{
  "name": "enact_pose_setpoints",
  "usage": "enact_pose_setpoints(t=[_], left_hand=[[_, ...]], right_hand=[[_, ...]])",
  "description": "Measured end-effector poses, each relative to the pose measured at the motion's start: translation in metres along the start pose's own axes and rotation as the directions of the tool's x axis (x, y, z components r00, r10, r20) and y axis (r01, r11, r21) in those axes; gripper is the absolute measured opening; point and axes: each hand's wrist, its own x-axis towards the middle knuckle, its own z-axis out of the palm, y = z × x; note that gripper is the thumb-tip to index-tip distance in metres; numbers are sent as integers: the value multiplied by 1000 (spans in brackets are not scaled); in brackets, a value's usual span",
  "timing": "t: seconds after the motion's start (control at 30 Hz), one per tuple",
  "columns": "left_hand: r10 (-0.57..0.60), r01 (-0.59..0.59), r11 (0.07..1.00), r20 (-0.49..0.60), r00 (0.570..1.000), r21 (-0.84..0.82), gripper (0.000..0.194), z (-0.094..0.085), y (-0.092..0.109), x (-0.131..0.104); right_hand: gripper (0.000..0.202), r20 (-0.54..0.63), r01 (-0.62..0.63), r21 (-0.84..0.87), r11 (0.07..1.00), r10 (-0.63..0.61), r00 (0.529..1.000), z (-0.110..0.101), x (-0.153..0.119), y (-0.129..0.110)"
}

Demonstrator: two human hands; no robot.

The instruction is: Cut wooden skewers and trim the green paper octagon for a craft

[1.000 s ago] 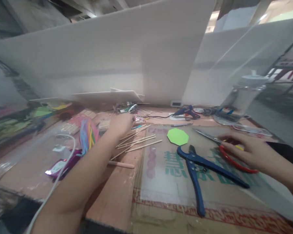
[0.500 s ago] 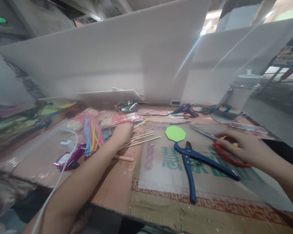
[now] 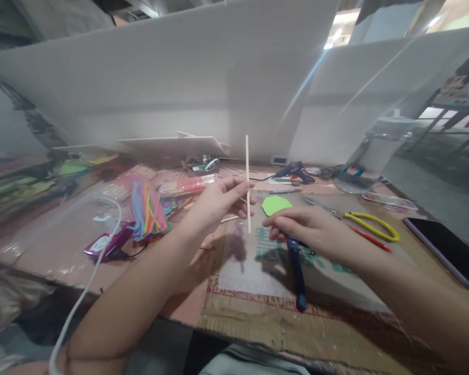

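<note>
My left hand [image 3: 226, 200] pinches a thin pale wooden stick [image 3: 247, 161] between thumb and fingers, holding it nearly upright above the cardboard. Close to the stick's lower right hovers my right hand [image 3: 300, 226], its fingers loosely bent and apart, with nothing visible in them. Beneath that hand, a blue-handled cutter [image 3: 297, 276] lies partly covered. A bright green many-sided piece [image 3: 275, 204] is just behind the right hand's fingertips. Scissors with red and yellow handles [image 3: 375, 223] rest to the right, beyond the right wrist.
A purple-edged phone [image 3: 445, 250] lies at the right, with a clear lidded jar [image 3: 375, 156] behind. A blue glue gun [image 3: 293, 171] sits at the back. Colourful strips [image 3: 148, 213], a purple packet [image 3: 107, 247] and a white cable [image 3: 96, 271] are at the left.
My left hand has come up from the pile of sticks with one stick. My right hand has let go of the scissors and moved left, over the cutter.
</note>
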Motion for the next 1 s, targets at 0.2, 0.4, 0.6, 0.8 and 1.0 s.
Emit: enact_pose_setpoints(t=[0.2,0.4,0.6,0.8,1.0], left_hand=[[30,-31,998,-10,999,-48,36,1,-15,-1],[-46,45,990,-2,999,-137,28,-5,-24,-1],[-201,197,958,3,980,-211,16,-3,-35,1],[-131,136,977,41,991,-164,21,-4,-33,1],[35,-42,997,97,995,70,30,-1,-32,-9]], right_hand=[[33,233,-205,426,881,111,966,40,18,6],[39,404,-359,715,601,64,912,49,9,12],[32,416,-361,747,558,31,909,49,5,5],[30,383,-354,719,598,84,920,49,9,12],[44,343,-320,536,781,145,928,56,17,40]])
